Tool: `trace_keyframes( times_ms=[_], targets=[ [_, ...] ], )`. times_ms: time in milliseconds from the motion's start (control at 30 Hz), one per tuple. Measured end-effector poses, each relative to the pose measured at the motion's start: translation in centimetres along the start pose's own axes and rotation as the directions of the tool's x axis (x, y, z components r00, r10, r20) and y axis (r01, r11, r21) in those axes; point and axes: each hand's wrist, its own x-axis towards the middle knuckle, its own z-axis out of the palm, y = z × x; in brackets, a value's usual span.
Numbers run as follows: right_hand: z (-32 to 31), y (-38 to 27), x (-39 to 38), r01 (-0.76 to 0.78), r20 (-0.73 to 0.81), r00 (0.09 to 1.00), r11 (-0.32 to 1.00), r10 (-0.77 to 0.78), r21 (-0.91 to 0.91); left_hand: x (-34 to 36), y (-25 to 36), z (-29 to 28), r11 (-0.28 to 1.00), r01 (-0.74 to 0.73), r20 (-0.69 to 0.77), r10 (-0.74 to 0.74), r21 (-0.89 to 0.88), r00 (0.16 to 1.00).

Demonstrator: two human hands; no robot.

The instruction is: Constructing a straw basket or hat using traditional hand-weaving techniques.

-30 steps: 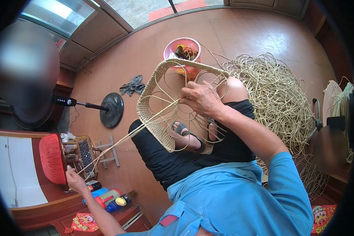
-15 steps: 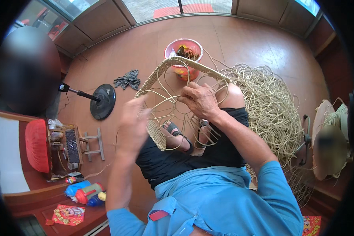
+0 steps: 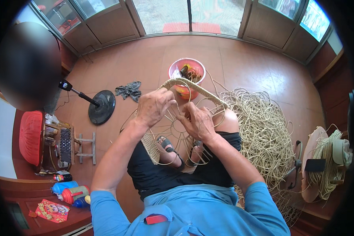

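Note:
Across my knees lies a squarish woven frame (image 3: 150, 148) with a braided tan rim. Loops and spokes of the same thin cord fill its middle and gather round an open ring. My left hand (image 3: 155, 108) is closed near the frame's far left part, fingers pinching a strand of cord (image 3: 177, 107). Close to it, my right hand (image 3: 200, 122) bends its fingers round cord loops to the right of the strand, above the ring. Its fingertips are partly hidden.
A large pile of loose tan cord (image 3: 263, 137) lies right of my knee. Beyond the frame stands a pink-red bucket (image 3: 181, 93). At the left are a black fan base (image 3: 102, 107), a crumpled dark cloth (image 3: 128, 90), bottles (image 3: 72, 194) and a red cushion (image 3: 30, 137). Coiled cord (image 3: 326, 173) hangs far right.
My left hand has swung from the frame's left side inward and now sits near the right hand at the cord. The right hand stays at the loops. The whole view has shifted slightly.

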Motion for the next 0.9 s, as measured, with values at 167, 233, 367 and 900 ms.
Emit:
trace_keyframes(
  times_ms=[167, 233, 367, 900],
  targets=[
    [-0.1, 0.2, -0.2, 0.016, 0.004, 1.000, 1.000, -0.016, -0.027, 4.0, -1.8, -0.3, 1.000, -0.026, -0.018, 0.025, -0.015, 1.000],
    [-0.1, 0.3, -0.2, 0.003, 0.021, 1.000, 0.999, -0.002, -0.035, 5.2, -2.2, 0.1, 1.000, -0.018, -0.034, 0.018, 0.008, 0.999],
    [-0.1, 0.3, -0.3, 0.022, 0.006, 1.000, 0.999, -0.022, -0.026, 6.7, -2.7, 0.9, 0.999, -0.020, -0.135, 0.015, -0.035, 0.991],
    [0.0, 0.2, -1.0, 0.149, -0.099, 0.984, 0.989, -0.149, -0.009, 7.2, -2.5, 0.1, 0.975, 0.150, 0.008, -0.151, -0.166, 0.989]
  ],
)
